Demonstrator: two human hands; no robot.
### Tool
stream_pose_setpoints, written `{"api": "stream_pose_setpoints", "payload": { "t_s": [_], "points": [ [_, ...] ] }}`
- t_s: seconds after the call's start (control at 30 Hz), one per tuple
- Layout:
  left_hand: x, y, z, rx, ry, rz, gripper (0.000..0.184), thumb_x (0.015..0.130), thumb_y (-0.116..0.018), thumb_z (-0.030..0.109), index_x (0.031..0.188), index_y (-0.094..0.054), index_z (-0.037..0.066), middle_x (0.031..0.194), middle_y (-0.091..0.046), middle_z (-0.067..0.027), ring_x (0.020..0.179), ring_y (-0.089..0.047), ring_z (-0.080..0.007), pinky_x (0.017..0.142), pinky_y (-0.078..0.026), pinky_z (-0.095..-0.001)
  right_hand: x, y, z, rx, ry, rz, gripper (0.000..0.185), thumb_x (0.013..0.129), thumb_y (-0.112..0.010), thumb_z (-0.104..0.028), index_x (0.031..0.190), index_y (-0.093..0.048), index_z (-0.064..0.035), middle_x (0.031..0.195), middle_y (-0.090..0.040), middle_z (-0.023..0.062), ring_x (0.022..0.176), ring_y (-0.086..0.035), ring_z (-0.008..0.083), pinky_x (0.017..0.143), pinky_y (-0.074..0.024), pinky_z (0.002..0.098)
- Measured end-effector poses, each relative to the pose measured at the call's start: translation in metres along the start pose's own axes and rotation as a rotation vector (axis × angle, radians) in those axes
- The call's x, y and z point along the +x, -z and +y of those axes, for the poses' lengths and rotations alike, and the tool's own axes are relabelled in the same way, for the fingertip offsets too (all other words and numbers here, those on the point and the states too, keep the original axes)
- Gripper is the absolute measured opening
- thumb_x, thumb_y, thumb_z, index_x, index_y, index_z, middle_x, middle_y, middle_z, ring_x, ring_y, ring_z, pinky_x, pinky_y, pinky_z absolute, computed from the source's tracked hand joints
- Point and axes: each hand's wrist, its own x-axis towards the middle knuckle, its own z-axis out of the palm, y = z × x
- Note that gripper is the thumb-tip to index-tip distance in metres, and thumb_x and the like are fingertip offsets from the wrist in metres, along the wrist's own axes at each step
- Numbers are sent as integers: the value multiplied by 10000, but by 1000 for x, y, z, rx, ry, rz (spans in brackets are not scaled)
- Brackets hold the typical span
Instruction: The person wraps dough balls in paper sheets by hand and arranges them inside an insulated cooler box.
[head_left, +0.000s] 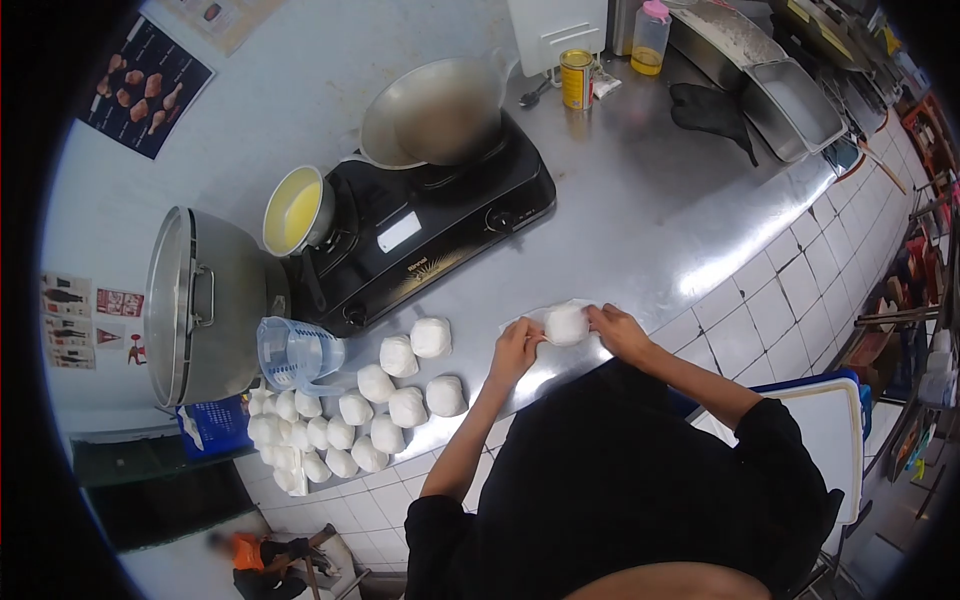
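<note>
A rounded white bundle (567,325) lies on a thin pale wrapper (575,301) near the front edge of the steel table. My left hand (517,348) is closed, its fingers pinching the wrapper at the bundle's left side. At the right side, my right hand (618,330) pinches the wrapper too. What fills the bundle is hidden. To the left stand several similar white bundles (407,407), loosely spaced at first and packed closer together towards the table's left end.
A black gas stove (440,235) carries a large wok (385,125) and a small pan (322,210) with yellow contents. Left of it are a big pot (235,310) and a clear measuring jug (300,355). A yellow can (577,82) stands behind. Someone in orange (246,552) is at lower left.
</note>
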Motion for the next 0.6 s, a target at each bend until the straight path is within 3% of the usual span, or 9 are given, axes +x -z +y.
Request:
{"api": "stream_pose_setpoints", "payload": {
  "t_s": [0.03, 0.1, 0.2, 0.3, 0.4, 0.5, 0.6],
  "points": [
    [6, 2, 11, -90, 109, 11, 202, 811, -678, 36, 1008, -637, 41, 826, -651, -140, 823, -651, -333, 710, -517, -418, 6, 7, -8, 44, -23, 19, 542, 779, -576, 88, 1288, -481, -71, 1022, -583, 182, 895, -655, 360, 713, -556, 417],
    [16, 10, 20, -43, 119, -47, 155, 799, -678, 26, 948, -638, 29, 827, -666, -147, 779, -654, -363, 699, -524, -409, 15, 24, -21, 129, -71, 55, 605, 748, -578, 118, 1303, -462, -91, 975, -601, 188, 879, -658, 357, 708, -554, 419],
    [21, 12, 13, 37, 64, -103, 121, 785, -681, 19, 899, -643, 21, 839, -672, -159, 772, -655, -370, 709, -528, -412, 22, 32, -26, 226, 24, 194, 529, 806, -656, -11, 1287, -456, -102, 860, -636, 180, 814, -652, 382, 669, -547, 433],
    [25, 10, 5, 135, 15, -139, 100, 764, -687, 16, 857, -656, 31, 842, -661, -154, 826, -635, -355, 733, -522, -419, 24, 25, -20, 212, -40, 74, 506, 783, -664, 7, 1241, -469, -83, 836, -656, 185, 782, -658, 395, 647, -536, 447],
    [32, 10, 6, 250, 14, -198, 79, 731, -697, 17, 791, -666, 58, 837, -644, -134, 895, -593, -338, 757, -511, -414, 34, 25, -14, 51, -40, -62, 517, 737, -630, 82, 1204, -484, -85, 881, -657, 207, 847, -665, 386, 706, -548, 431],
    [57, 10, -5, 340, 11, -358, 114, 658, -749, 43, 718, -663, 88, 824, -620, -105, 938, -560, -324, 765, -504, -404, 64, 32, -1, 112, -81, -238, 511, 687, -725, 28, 1129, -490, -72, 890, -659, 219, 858, -668, 391, 700, -546, 433],
    [91, 15, 1, 394, 49, -552, 206, 547, -816, 71, 648, -640, 104, 822, -606, -87, 944, -559, -316, 758, -502, -407, 91, 36, 5, 145, -24, -338, 621, 569, -814, 5, 1086, -481, -82, 817, -662, 187, 775, -664, 403, 676, -532, 463]
  ]
}}
